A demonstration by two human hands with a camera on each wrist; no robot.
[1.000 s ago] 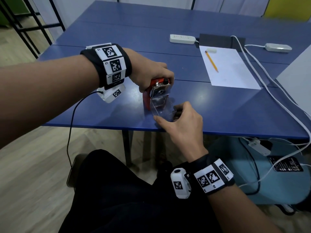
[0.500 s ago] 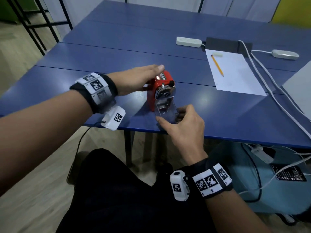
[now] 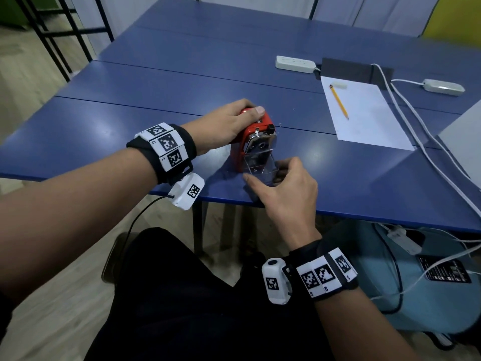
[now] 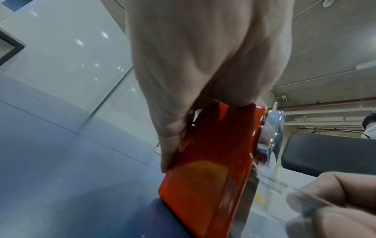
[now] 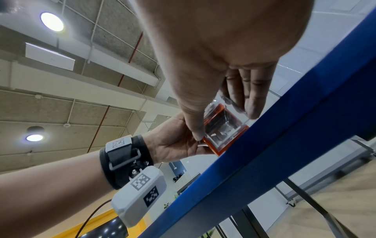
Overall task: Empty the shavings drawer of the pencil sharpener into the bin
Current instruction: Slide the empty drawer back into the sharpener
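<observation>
A red pencil sharpener [image 3: 242, 149] with a chrome front stands near the front edge of the blue table [image 3: 130, 131]. My left hand [image 3: 244, 114] grips its top, fingers curled over the red body [image 4: 213, 161]. The clear shavings drawer [image 3: 260, 166] sticks out of the sharpener's lower front towards me. My right hand [image 3: 268, 175] pinches that drawer [image 5: 221, 135], thumb on its left side and fingers on its right. A light blue round container [image 3: 429, 295] stands on the floor under the table to my right.
A white sheet [image 3: 369, 121] with a yellow pencil [image 3: 338, 101] and an eraser [image 3: 338, 85] lies at the back right. A power strip [image 3: 295, 64] and white cables [image 3: 416, 142] run along the right side. My dark-clothed lap is below the table edge.
My left hand left the sharpener, lay flat beside it half a second ago, and now grips its top again. My right hand has stayed on the clear drawer.
</observation>
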